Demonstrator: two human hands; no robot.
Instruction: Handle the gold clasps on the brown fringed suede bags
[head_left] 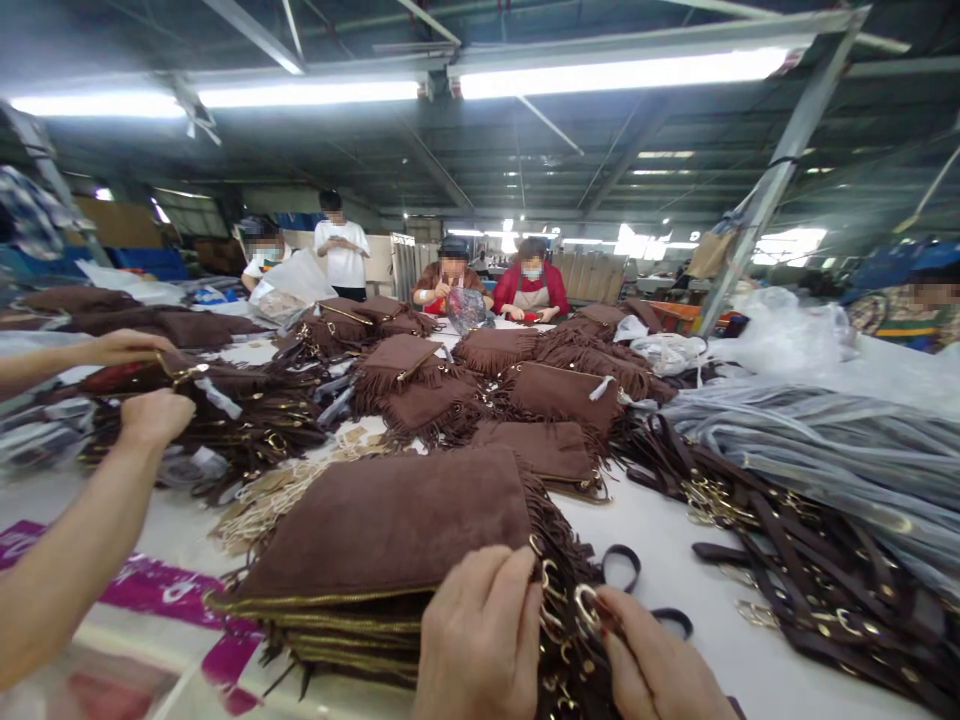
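Observation:
A stack of brown suede pouches [390, 520] with gold zips and fringed sides lies right in front of me. My left hand [480, 630] is closed at the right side of the stack, its fingertips pinching the side of the top pouch near the gold rings. Just right of it, my right hand [660, 660] is closed on a dark strap, with its gold clasp [586, 606] standing out at the fingertips. A loop of dark strap [622, 568] shows beyond that hand. Clasp and pouch ring are apart. My fingers partly hide what they grip.
At left, a co-worker's hands [157, 415] handle another brown pouch. More fringed pouches [562, 395] cover the table's middle. Dark straps with gold clasps [817, 570] and grey plastic-wrapped strips [825, 450] lie at right. Tags with strings [281, 495] lie behind the stack. People sit across the table.

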